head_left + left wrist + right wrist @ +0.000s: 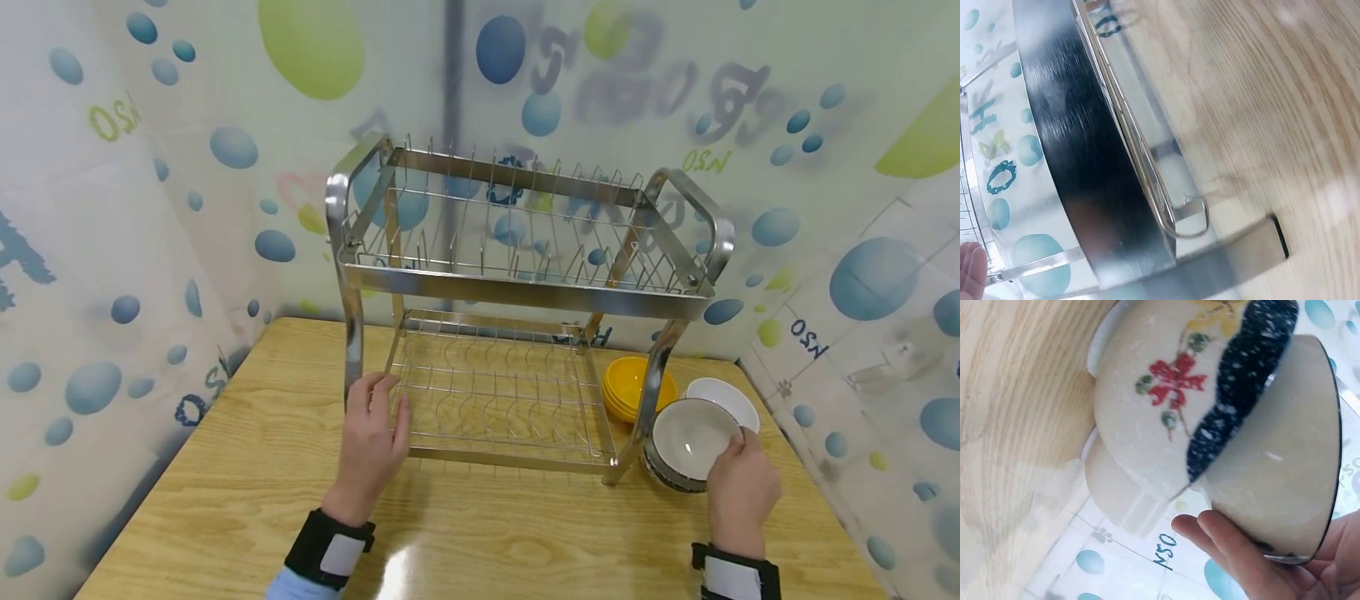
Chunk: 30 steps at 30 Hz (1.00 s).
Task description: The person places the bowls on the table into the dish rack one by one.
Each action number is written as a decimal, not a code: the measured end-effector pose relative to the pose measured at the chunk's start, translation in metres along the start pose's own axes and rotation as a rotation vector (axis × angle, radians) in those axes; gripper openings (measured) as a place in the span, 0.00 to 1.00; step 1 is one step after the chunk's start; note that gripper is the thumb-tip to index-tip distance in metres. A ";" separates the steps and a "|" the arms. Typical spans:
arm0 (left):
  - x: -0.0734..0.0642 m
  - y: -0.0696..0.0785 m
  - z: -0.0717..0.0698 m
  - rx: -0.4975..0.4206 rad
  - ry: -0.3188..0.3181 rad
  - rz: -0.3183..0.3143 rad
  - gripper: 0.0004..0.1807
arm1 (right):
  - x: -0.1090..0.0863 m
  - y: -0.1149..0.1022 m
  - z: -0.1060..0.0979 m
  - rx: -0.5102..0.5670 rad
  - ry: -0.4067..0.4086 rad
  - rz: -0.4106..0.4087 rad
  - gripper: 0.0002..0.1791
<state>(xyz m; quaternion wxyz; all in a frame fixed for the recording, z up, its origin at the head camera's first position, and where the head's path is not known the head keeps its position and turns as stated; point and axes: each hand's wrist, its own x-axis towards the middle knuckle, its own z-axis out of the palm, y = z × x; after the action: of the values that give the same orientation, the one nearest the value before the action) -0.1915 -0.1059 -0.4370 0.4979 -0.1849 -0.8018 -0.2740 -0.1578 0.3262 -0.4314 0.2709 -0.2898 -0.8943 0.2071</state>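
A cream bowl point(693, 437) with a dark rim is pinched at its right edge by my right hand point(744, 492). In the right wrist view that bowl point(1279, 462) sits tilted within another bowl point(1135, 406), which has red flowers and a dark speckled band. Fingers point(1229, 544) lie along the tilted bowl's outside. My left hand point(371, 442) is at the lower left front of a two-tier metal dish rack point(525, 287), fingers loosely bent beside its front post. Only the tips of some left fingers point(972, 269) show in the left wrist view.
Stacked yellow bowls point(626, 383) stand behind the rack's right front post point(651, 400). A white dish point(723, 402) lies behind the cream bowl. The wooden table point(495, 533) meets patterned wall sheets point(780, 275) at the back and sides.
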 end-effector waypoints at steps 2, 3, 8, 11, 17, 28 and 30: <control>0.000 0.001 0.002 -0.015 -0.013 -0.021 0.15 | 0.000 -0.001 -0.003 0.014 0.013 -0.008 0.20; 0.000 0.002 0.003 -0.029 -0.020 -0.035 0.15 | 0.001 -0.002 -0.004 0.020 0.012 -0.006 0.20; 0.000 0.003 0.008 -0.076 -0.028 -0.087 0.15 | 0.001 -0.006 -0.015 0.025 -0.018 0.042 0.21; -0.001 0.004 0.011 -0.075 -0.034 -0.108 0.15 | 0.001 -0.008 -0.023 0.013 -0.024 0.054 0.21; -0.002 0.007 0.017 -0.062 -0.078 -0.131 0.14 | -0.003 -0.014 -0.038 0.019 -0.011 0.053 0.20; -0.005 0.012 0.025 -0.096 -0.142 -0.111 0.16 | -0.008 -0.029 -0.059 0.116 -0.109 0.134 0.24; -0.006 0.012 0.027 -0.093 -0.148 -0.109 0.15 | -0.010 -0.031 -0.061 0.132 -0.122 0.123 0.24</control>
<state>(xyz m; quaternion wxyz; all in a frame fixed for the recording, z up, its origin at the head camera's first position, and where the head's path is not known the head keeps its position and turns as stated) -0.2004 -0.0795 -0.4491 0.4125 -0.1835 -0.8316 -0.3234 -0.1267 0.3101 -0.3721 0.2210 -0.3124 -0.8742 0.2989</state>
